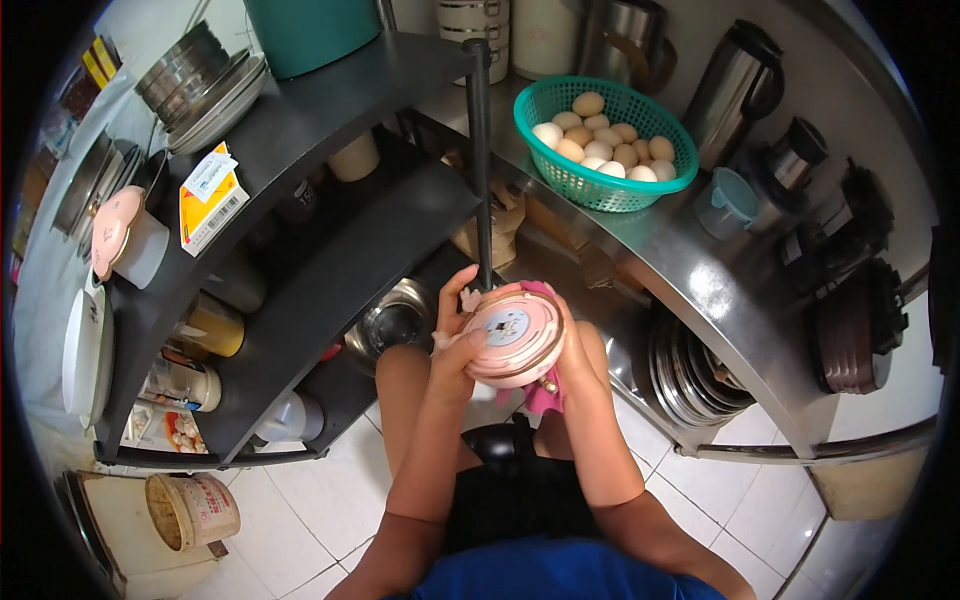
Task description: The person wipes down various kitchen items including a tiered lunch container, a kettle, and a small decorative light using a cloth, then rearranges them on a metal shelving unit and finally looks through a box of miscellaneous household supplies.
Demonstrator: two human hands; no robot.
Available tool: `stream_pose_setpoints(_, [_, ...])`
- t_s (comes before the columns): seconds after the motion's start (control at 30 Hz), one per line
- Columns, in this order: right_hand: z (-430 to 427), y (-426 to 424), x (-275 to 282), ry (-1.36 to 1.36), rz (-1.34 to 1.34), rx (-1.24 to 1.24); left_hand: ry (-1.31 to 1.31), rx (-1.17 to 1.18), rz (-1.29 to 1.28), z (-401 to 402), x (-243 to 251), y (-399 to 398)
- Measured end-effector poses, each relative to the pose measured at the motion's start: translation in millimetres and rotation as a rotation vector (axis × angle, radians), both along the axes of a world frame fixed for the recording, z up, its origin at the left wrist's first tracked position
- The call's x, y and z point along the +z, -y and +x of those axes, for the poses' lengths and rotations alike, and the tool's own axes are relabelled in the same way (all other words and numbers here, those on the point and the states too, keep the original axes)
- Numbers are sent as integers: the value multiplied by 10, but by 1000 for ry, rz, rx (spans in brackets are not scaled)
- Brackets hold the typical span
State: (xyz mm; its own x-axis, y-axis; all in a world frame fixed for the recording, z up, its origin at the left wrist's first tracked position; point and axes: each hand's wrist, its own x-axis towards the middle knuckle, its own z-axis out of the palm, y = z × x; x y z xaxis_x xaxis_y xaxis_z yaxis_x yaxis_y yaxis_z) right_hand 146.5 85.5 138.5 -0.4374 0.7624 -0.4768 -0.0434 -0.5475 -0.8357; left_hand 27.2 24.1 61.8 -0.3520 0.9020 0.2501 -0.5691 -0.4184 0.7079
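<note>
Between my hands, above my knees, is a round pink ceramic-looking container, tilted so that a ridged face with a pale round label in its middle shows. My left hand grips its left side, the thumb lying on the ridged face and a finger raised. On the other side my right hand holds the rim together with a magenta cloth, which hangs below and shows above the container. A small gold-coloured knob or clasp sticks out at the lower edge. The far side of the container is hidden.
A dark shelf rack at left bears plates, a yellow box and a pink-lidded cup. A steel shelf at right holds a green basket of eggs and flasks. A metal bowl and bucket sit low.
</note>
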Motion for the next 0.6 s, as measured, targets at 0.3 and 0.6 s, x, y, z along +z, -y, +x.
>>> stream_pose_setpoints(0.3, [-55, -240, -1067, -686, -310, -274, -328, 123, -162, -75, -176, -79])
stream_pose_setpoints(0.6, [15, -100, -642, -116, 1099, -281, 139, 6, -393, 176, -410, -90])
